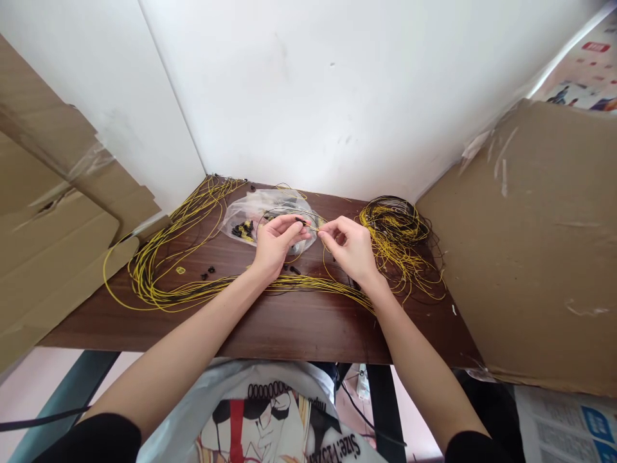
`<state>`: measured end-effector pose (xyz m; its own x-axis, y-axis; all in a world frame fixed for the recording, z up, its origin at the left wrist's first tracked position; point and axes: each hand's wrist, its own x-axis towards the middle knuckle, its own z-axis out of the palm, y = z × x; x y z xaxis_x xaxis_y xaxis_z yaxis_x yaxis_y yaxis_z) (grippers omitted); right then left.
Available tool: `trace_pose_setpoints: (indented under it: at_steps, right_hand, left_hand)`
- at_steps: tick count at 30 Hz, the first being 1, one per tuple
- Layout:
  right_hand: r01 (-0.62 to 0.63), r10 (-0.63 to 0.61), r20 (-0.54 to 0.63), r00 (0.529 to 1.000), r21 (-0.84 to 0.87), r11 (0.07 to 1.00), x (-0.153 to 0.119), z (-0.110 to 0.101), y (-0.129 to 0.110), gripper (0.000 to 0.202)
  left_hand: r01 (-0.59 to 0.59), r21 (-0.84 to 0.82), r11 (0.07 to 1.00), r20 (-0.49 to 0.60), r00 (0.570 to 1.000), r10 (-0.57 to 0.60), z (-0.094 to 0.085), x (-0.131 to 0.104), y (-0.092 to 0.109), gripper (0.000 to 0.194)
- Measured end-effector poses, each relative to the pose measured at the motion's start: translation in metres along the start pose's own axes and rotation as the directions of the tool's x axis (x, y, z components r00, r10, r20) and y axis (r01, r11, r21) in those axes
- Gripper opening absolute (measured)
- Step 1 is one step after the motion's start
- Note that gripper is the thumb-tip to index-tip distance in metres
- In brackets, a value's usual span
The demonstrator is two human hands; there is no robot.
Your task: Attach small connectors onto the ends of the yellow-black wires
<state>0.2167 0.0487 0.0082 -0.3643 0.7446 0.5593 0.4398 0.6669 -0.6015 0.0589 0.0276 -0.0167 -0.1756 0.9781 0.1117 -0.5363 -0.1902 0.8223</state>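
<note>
Your left hand tightly pinches a small black piece and your right hand a thin yellow wire between them, seemingly mid-joining though whether it's seated isn't clear, while loose pieces in the plastic bag just beyond look unused.

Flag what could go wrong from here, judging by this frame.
The small black piece pinched in the left hand could slip and be lost among loose black bits on the table.
The wire bundle passes beneath both forearms, so a sleeve or wrist might drag it.
The tangled wire pile beside the right hand may knot if pulled.
</note>
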Motion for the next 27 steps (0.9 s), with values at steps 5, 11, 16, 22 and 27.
trace_pose_setpoints:
  at_steps: [5,11,16,22,27]
  right_hand:
    - [-0.037,0.038,0.057,0.998,-0.01,0.999,0.0015,-0.0038,0.0017,0.007]
    - [-0.057,0.057,0.086,0.995,-0.002,0.998,0.0018,-0.0057,0.0054,0.007]
    - [-0.058,0.055,0.096,0.994,0.025,0.998,0.002,-0.007,0.0077,0.006]
    - [0.059,-0.062,0.186,0.981,0.018,0.998,-0.0002,-0.0041,0.0064,0.014]
    - [0.141,-0.136,0.142,0.981,-0.03,0.99,-0.0013,-0.0017,0.0054,0.01]
  left_hand:
    - [0.008,0.008,1.0,-0.005,1.0,-0.008,-0.0004,-0.0002,-0.0004,0.022]
    - [0.01,0.009,1.0,-0.009,1.0,-0.01,0.0004,0.0,0.0,0.021]
    - [0.018,-0.005,1.0,-0.017,1.0,-0.018,0.0004,0.0005,0.0001,0.021]
    - [0.038,-0.032,0.999,-0.041,0.998,-0.039,-0.0005,0.0007,-0.0001,0.023]
    - [0.057,-0.038,0.998,-0.042,0.997,-0.059,-0.0012,0.0001,-0.0014,0.023]
